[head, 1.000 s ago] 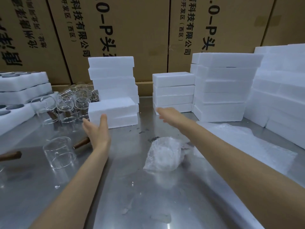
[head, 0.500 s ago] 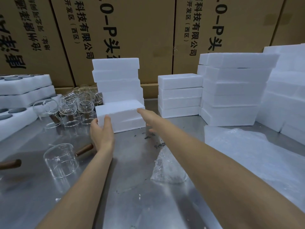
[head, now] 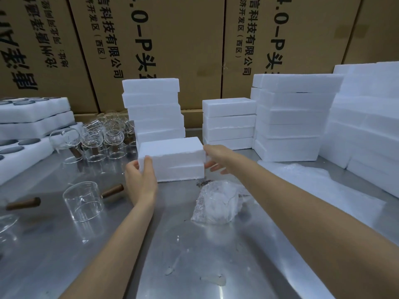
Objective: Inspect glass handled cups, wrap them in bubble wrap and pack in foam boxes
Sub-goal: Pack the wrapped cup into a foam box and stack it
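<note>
Cardboard cartons [head: 172, 39] wall off the back, four faces showing, tops cut off by the frame. Steel table [head: 194, 255] runs under everything. Foam: far-right stack [head: 371, 117] cut off at the frame edge, layers hard to count; next stack [head: 291, 117] about five layers, seams faint; short stack [head: 228, 124] four boxes; stack [head: 153, 108] behind the hands five boxes showing, lower part hidden. At left, three foam trays [head: 32, 117] with dark round wells, partly out of frame. Bubble wrap sheet [head: 313, 180] lies flat at right. Foam box [head: 172, 158], lid on, sits on the table in front of the tall stack, between both hands: left hand [head: 140, 178] grips its near left corner, thumb on the front face, fingers behind the end and hidden; right hand [head: 216, 157] clasps the right end, thumb on the top edge, fingers curled below. One wrapped cup [head: 218, 203] lies near, just in front of the box's right end, untouched. One bare glass cup [head: 83, 199] with a wooden handle stands left of the left wrist. Cluster of glass cups [head: 103, 137] behind it, overlapping, count unclear. A second wooden handle [head: 23, 203] and a glass rim at the left edge, mostly cut off.
</note>
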A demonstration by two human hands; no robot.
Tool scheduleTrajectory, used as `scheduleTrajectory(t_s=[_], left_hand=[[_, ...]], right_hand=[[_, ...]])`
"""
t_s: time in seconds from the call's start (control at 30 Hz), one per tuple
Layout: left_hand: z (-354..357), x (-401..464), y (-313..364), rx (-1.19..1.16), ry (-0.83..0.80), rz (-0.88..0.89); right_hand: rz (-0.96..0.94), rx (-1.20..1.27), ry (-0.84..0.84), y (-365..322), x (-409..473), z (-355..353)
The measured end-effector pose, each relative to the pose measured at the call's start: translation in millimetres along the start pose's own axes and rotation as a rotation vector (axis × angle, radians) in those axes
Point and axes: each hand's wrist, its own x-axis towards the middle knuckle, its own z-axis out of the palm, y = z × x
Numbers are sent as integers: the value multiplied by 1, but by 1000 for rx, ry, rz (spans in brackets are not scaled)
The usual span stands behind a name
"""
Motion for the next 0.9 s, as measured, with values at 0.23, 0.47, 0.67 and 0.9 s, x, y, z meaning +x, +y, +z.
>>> scheduleTrajectory(t_s=[0.23, 0.47, 0.67, 0.9], left_hand=[[-6, -39, 7, 31, -107, 67], [-12, -73, 18, 56, -239, 152], [-17, -87, 26, 66, -348, 177], [-22, -92, 27, 113, -513, 303]], right_hand=[[-122, -155, 107, 36, -26, -24], [-209, -357, 331, 77, -58, -44], [-209, -253, 472, 106, -75, -43], [-216, -132, 487, 118, -78, -46]])
